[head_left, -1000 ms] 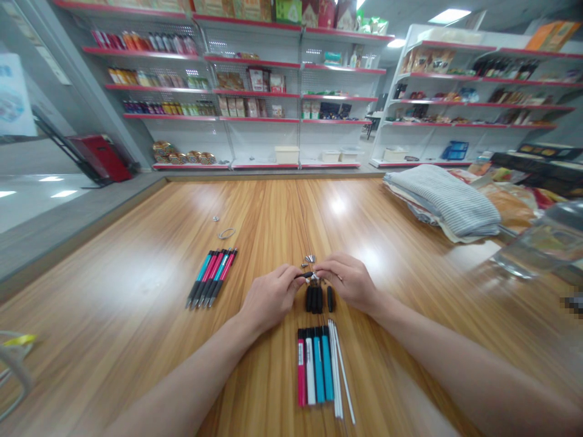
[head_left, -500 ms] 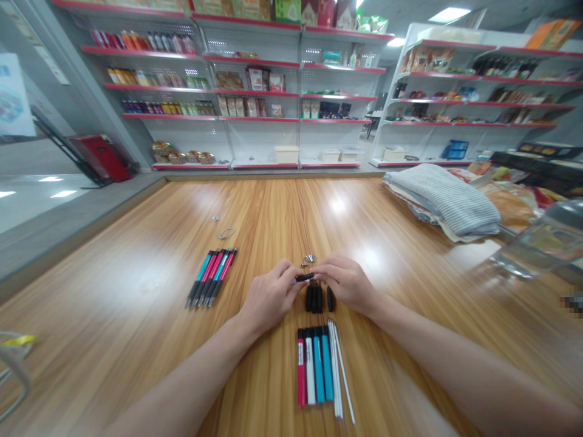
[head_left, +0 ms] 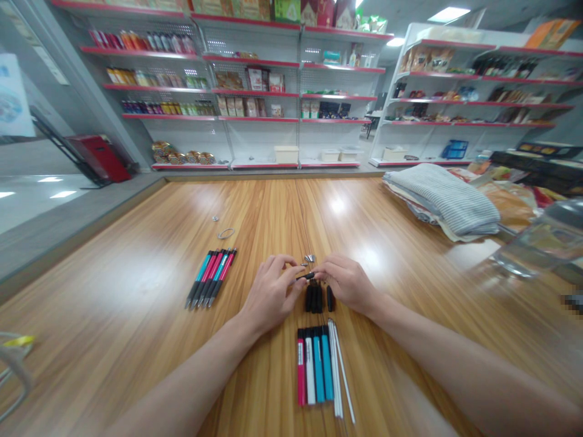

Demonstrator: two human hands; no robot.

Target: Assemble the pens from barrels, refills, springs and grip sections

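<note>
My right hand (head_left: 348,282) is closed, its fingertips pinching the end of a short black pen grip (head_left: 304,277). My left hand (head_left: 271,288) is at the grip's other end with thumb and index finger apart. Small silver pen tips (head_left: 310,258) lie just beyond my fingertips. Below the hands is a row of black pen grips (head_left: 314,299), with one slightly apart on the right. Closer to me are pen barrels (head_left: 317,365) in pink, white and blue, beside thin white refills (head_left: 337,370).
Assembled pens (head_left: 211,278) lie in a row at the left on the wooden table (head_left: 264,212). Beyond them are a wire ring (head_left: 226,233) and a small metal piece (head_left: 215,218). Folded striped cloth (head_left: 449,197) and a clear container (head_left: 542,240) are at the right.
My left thumb and index finger have spread apart, away from the black pen grip. My right hand has stayed almost in place, pinching the grip.
</note>
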